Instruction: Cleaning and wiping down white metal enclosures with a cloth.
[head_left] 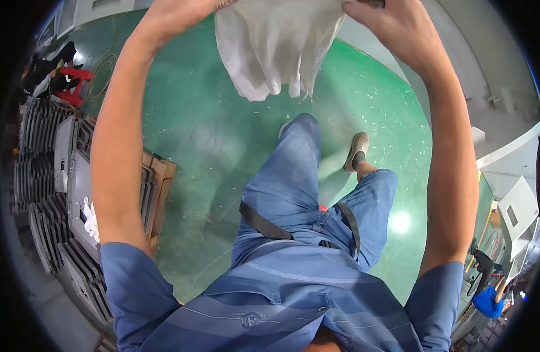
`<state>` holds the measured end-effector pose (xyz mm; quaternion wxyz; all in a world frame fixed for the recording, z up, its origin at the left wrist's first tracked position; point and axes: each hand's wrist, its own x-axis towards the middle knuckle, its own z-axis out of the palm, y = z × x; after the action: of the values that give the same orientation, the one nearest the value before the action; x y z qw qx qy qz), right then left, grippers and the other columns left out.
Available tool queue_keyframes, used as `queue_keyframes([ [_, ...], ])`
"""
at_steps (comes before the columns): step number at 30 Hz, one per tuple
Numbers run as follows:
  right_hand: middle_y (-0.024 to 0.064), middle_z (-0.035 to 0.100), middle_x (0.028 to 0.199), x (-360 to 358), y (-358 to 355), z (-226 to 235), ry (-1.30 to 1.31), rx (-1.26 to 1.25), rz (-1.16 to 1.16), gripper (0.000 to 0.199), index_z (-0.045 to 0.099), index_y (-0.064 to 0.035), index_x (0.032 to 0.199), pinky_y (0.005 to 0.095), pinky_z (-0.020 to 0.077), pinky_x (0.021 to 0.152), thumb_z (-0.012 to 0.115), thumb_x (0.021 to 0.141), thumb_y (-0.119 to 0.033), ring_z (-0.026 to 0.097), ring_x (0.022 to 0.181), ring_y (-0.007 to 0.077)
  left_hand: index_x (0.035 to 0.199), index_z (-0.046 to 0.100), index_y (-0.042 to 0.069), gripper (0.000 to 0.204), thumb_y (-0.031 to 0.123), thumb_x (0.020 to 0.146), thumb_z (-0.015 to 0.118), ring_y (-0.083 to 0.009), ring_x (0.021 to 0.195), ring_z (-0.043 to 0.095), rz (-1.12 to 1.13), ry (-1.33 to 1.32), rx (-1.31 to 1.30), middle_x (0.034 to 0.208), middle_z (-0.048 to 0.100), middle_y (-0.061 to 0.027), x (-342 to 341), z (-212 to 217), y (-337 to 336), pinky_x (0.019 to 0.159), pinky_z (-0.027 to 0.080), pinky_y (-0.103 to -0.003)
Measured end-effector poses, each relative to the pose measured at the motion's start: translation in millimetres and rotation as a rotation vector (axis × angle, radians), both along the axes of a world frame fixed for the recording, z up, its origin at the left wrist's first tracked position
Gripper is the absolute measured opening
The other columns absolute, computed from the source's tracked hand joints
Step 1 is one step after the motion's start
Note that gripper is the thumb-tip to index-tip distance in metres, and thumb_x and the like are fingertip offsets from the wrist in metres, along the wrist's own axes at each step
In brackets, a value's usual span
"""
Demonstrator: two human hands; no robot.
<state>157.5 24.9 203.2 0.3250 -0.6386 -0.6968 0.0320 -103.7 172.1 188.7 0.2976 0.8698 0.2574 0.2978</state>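
A thin white cloth-like sheet [276, 47] hangs in loose folds at the top middle of the head view, its ragged lower edge above the floor. Its upper part is cut off by the frame. My left hand [194, 7] grips the sheet's upper left side, with most of its fingers out of the picture. At the upper right side my right hand [393, 23] pinches the sheet, thumb pointing inward. Something small and dark shows by its fingers, too little to name. Both arms are stretched out ahead, wide apart.
Grey metal panels [76, 281] stand stacked at the left beside a wooden pallet [161, 188]. A red stool [73, 85] and a person [41, 73] are at far left. Another person in blue [488, 302] is at far right, near a white panel [518, 208]. Scraps dot the green floor [205, 193].
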Motion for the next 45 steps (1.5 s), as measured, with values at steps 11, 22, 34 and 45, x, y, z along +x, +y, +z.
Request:
queue_keyframes([
  [11,0.0146,0.053,0.090,-34,-230,-115,0.161,-0.527,0.439,0.021,0.053,0.0015,0.085,0.0417,0.0482,0.077,0.062,0.066,0.002,0.057,0.088,0.0350,0.082,0.058,0.001,0.026,0.020,0.079,0.075,-0.0305,0.074,0.061,-0.632,0.204,-0.187,0.085,0.059,-0.0135,-53,-159,-240,0.064,0.051,-0.037],
  [22,0.0131,0.052,0.087,-42,-267,-139,0.433,-0.724,0.525,0.020,0.052,0.0008,0.084,0.0419,0.0474,0.072,0.060,0.065,0.003,0.056,0.084,0.0336,0.088,0.061,0.001,0.016,0.003,0.074,0.068,-0.0270,0.086,0.066,-0.627,0.139,-0.446,0.108,0.067,-0.0095,-53,-156,-273,0.072,0.053,-0.036],
  [34,0.0096,0.059,0.089,-51,-232,-136,1.017,-0.722,0.446,0.022,0.056,-0.0002,0.085,0.0322,0.0462,0.074,0.058,0.065,0.009,0.057,0.081,0.0241,0.082,0.058,0.003,0.022,0.018,0.084,0.074,-0.0190,0.072,0.063,-0.608,0.129,-0.834,0.088,0.069,-0.0070,-79,-145,-259,0.064,0.048,-0.030],
  [45,0.0132,0.055,0.121,-52,-249,-140,0.765,-0.810,0.559,0.039,0.059,-0.0023,0.106,0.0322,0.0485,0.082,0.061,0.068,0.010,0.058,0.100,0.0253,0.098,0.058,0.004,0.019,0.012,0.086,0.070,-0.0169,0.094,0.061,-0.497,0.034,-1.082,0.106,0.062,-0.0056,-91,-157,-269,0.083,0.047,-0.031],
])
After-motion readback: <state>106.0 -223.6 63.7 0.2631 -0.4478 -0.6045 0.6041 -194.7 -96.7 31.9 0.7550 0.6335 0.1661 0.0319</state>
